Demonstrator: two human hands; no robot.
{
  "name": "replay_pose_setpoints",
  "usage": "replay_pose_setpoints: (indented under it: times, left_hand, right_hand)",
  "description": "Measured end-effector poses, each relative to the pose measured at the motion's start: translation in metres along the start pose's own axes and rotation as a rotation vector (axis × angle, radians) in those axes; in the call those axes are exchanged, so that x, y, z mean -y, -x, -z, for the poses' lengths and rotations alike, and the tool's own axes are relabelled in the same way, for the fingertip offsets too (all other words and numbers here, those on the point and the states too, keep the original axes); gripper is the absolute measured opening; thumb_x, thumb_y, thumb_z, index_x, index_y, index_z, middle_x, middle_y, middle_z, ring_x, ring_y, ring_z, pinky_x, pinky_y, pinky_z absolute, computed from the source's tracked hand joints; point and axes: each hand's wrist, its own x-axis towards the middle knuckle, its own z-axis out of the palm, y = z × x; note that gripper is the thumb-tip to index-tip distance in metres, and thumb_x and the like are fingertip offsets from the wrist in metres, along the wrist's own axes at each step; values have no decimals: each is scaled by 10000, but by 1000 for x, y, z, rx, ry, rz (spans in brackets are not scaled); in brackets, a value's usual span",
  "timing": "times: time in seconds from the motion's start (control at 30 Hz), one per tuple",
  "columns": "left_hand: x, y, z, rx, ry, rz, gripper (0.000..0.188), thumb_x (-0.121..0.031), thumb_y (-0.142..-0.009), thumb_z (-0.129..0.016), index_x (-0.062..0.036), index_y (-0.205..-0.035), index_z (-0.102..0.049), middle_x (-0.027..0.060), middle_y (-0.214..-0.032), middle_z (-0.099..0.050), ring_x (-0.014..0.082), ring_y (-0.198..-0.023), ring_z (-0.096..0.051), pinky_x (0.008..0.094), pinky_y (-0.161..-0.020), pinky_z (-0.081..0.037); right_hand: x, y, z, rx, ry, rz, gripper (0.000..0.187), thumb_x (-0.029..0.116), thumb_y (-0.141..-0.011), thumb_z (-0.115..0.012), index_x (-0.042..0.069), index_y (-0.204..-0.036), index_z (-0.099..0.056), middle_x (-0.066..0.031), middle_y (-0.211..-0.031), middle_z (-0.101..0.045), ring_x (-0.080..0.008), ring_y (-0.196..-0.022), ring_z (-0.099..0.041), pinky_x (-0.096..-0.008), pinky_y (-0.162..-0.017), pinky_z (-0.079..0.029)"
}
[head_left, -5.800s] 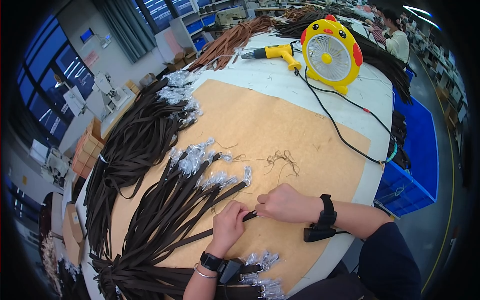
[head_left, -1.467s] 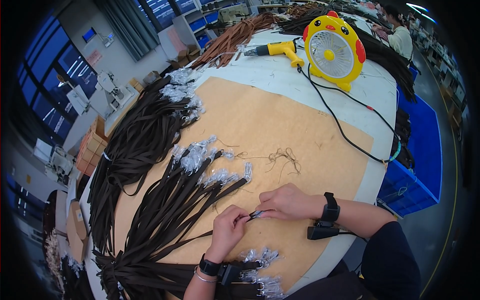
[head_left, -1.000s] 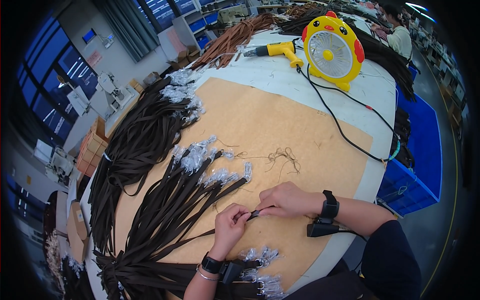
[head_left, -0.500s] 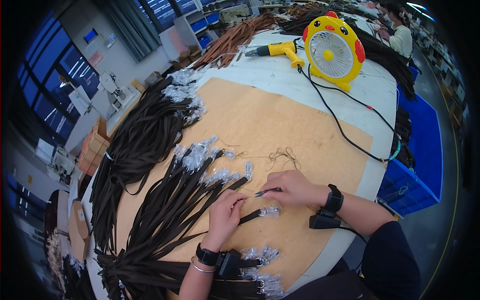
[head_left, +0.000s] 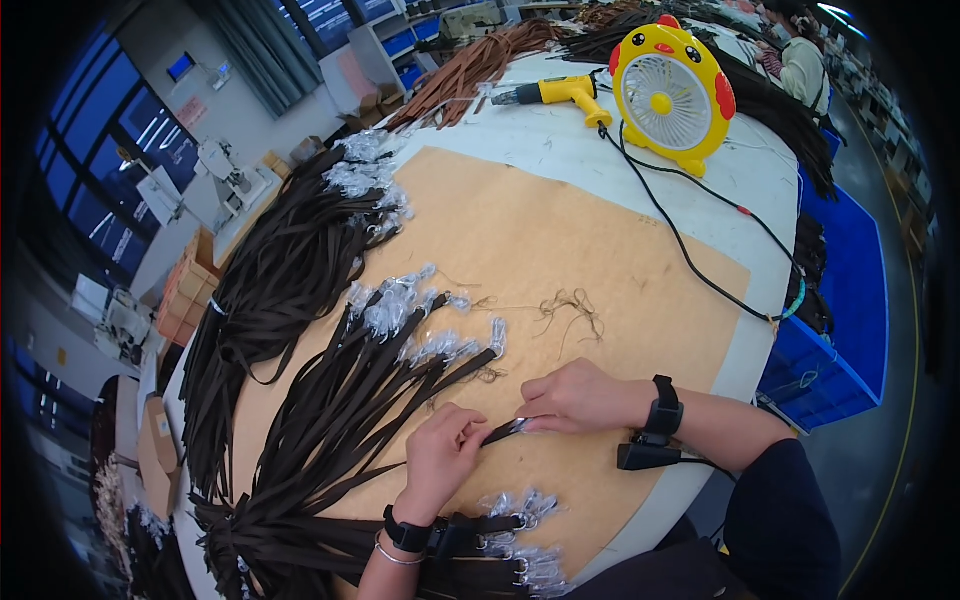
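Note:
A dark brown, nearly black strap (head_left: 503, 432) runs between my hands over the tan sheet. My left hand (head_left: 442, 455) pinches it close to its end. At that end my right hand (head_left: 578, 398) is closed, fingers on the clear plastic-wrapped metal clasp (head_left: 520, 425). Whether a small tool is also inside the right hand is hidden. Just beyond my left hand, several similar straps (head_left: 350, 390) fan out with plastic-wrapped ends (head_left: 445, 348). More wrapped clasps (head_left: 525, 508) lie near the table's front edge, beside my left wrist.
A larger heap of dark straps (head_left: 285, 245) covers the table's left. Loose threads (head_left: 570, 308) lie on the tan sheet (head_left: 540, 225). Farther back are a yellow heat gun (head_left: 560, 92), a yellow chick-shaped fan (head_left: 672, 95) and a black cord (head_left: 670, 225). A blue bin (head_left: 850, 290) stands right.
My right hand has moved slightly nearer and now grips the strap's wrapped end. The pointed dark tool seen in it earlier no longer shows. My left hand has also come nearer, onto the strap.

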Motion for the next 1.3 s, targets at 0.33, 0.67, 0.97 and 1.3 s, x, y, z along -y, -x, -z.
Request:
replay_pose_setpoints:
  times: [0.33, 0.67, 0.97, 1.3]
  left_hand:
    - [9, 10, -17, 65, 269, 98, 208, -40, -758, -824, -18, -943, -730, 30, -729, -596, 84, -557, -505, 237, -521, -419]
    - [10, 12, -17, 51, 273, 111, 199, -33, -758, -824, -9, -932, -730, 34, -739, -600, 83, -559, -504, 232, -524, -420]
    - [10, 12, -18, 56, 280, 117, 200, -30, -759, -825, -4, -931, -728, 30, -740, -600, 75, -564, -501, 227, -526, -417]
    - [11, 13, -18, 53, 289, 115, 203, -28, -757, -827, -14, -938, -735, 19, -738, -598, 70, -567, -495, 225, -528, -414]
  right_hand:
    - [-2, -1, 0, -2, -28, 28, 208, 313, -898, -670, 130, -976, -732, -36, -835, -621, -256, -737, -670, -396, -614, -510]
    - [0, -2, -1, 19, -6, 53, 209, 316, -901, -668, 140, -1001, -722, -38, -835, -594, -245, -737, -666, -393, -607, -509]
    - [-7, -1, -3, 19, -18, 59, 215, 308, -921, -671, 144, -1040, -741, -10, -854, -630, -216, -722, -658, -344, -580, -488]
    - [-11, -2, -6, -72, -262, -74, 216, 304, -911, -671, 119, -999, -740, -35, -871, -658, -264, -772, -660, -376, -652, -500]
